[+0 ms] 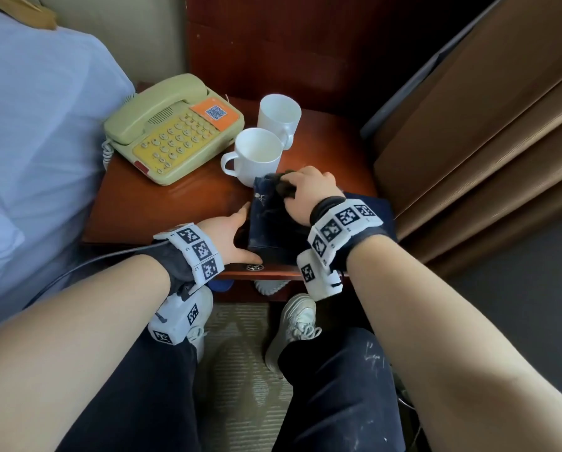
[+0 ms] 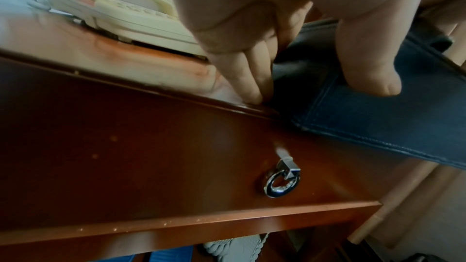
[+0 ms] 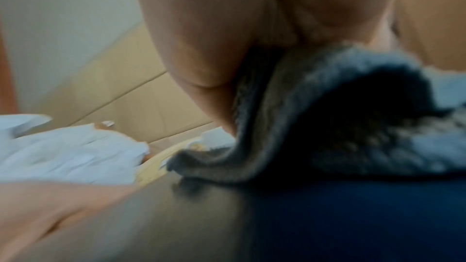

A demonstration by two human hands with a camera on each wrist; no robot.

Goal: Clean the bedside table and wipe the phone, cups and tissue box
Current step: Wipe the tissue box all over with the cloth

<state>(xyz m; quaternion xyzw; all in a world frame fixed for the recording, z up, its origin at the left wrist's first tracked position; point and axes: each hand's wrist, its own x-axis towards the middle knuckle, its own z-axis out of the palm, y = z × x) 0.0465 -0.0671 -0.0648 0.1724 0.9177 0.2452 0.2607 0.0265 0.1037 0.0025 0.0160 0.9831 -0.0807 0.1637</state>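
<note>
A dark blue tissue box (image 1: pixel 266 220) stands at the front edge of the reddish wooden bedside table (image 1: pixel 162 207). My right hand (image 1: pixel 305 194) grips a dark grey cloth (image 1: pixel 284 184) and presses it on the box's top, near its far end; the cloth (image 3: pixel 327 127) is bunched under my palm. My left hand (image 1: pixel 237 233) holds the box's near left corner, fingers (image 2: pixel 252 87) along its side and thumb on its front face. Behind the box stand two white cups (image 1: pixel 256 154) (image 1: pixel 279 119). A beige phone (image 1: pixel 175 128) sits at the back left.
A bed with a pale blue sheet (image 1: pixel 28 125) borders the table on the left, and brown curtains (image 1: pixel 485 125) hang close on the right. A dark wood panel (image 1: pixel 273 44) rises behind. The drawer front has a metal ring pull (image 2: pixel 281 182). My shoes (image 1: pixel 296 324) are on the carpet below.
</note>
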